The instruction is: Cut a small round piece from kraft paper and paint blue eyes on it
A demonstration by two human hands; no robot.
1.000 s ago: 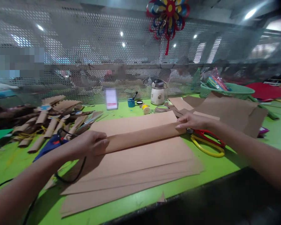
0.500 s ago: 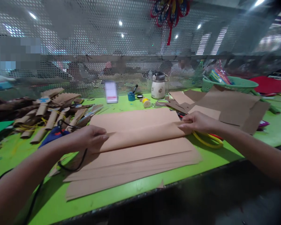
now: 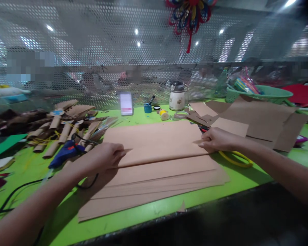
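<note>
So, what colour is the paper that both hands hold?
The paper is light brown; see the head view.

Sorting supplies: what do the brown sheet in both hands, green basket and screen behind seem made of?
Brown sheet: matte paper or thin card, judging by its soft fold and thin edges. Green basket: probably smooth plastic, from its even colour. Screen: likely dull grey metal, given its regular small holes.

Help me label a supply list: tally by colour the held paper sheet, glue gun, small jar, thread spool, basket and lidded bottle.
Brown: 1, the folded paper sheet
Blue: 2, the glue gun and small jar
Yellow: 1, the thread spool
Green: 1, the basket
White: 1, the dark-lidded bottle
Total: 6
</note>
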